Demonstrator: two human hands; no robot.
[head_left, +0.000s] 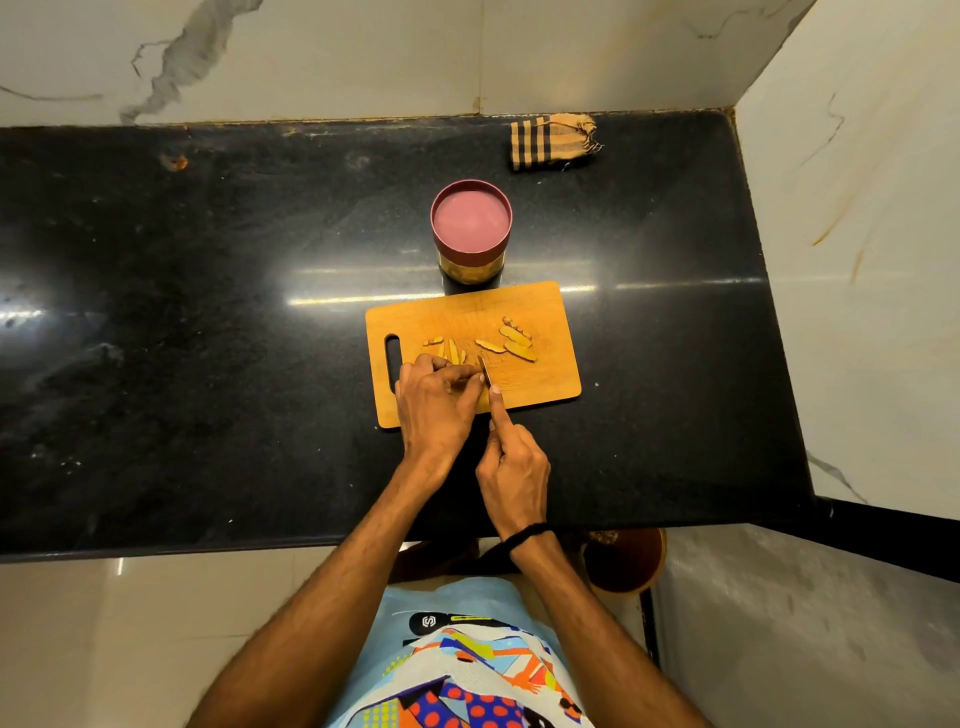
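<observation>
My left hand (439, 400) curls onto a root slice hidden beneath it at the cutting board's (550, 374) 7 o'clock — steadying it beside the knife (484, 370), which my right hand (511, 457) grips, forefinger along the spine for control. Cut strips (452, 351) lie toward 12.

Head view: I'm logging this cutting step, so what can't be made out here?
- Whatever the left hand holds down on the board: hidden by its curled fingers.
- Knife handle: hidden inside the right hand; only the blade shows.
- Jar contents: lid covers the top; the clear band below is too small to tell.
- Brown pot below the counter: partly hidden by the counter edge.
</observation>
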